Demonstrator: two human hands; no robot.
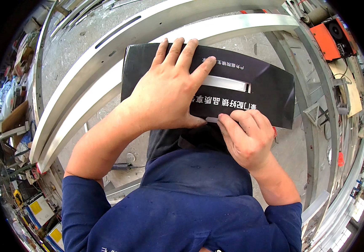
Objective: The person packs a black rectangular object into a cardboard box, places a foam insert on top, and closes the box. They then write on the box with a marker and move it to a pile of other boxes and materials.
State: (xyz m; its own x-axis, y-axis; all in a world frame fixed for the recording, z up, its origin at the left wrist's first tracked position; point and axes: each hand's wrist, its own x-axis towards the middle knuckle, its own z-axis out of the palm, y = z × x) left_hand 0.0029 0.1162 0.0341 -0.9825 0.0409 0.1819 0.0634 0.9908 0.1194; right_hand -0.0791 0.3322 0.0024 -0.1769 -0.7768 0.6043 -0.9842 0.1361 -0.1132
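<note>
The left hand (169,94) rests palm-down across the black box (272,90), fingers (174,52) spread wide. At the box's near edge, the right hand (249,136) has its fingers pinched closed on what appears to be a small pale strip (212,119).

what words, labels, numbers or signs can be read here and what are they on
Box: larger row of white characters, upside down, partly under the left hand; legible in part, wording not copied.
Box: smaller white row above it, likewise.
Shirt: white characters, cut off by the picture's edge.
Yellow labels at left: too small to read.
</note>
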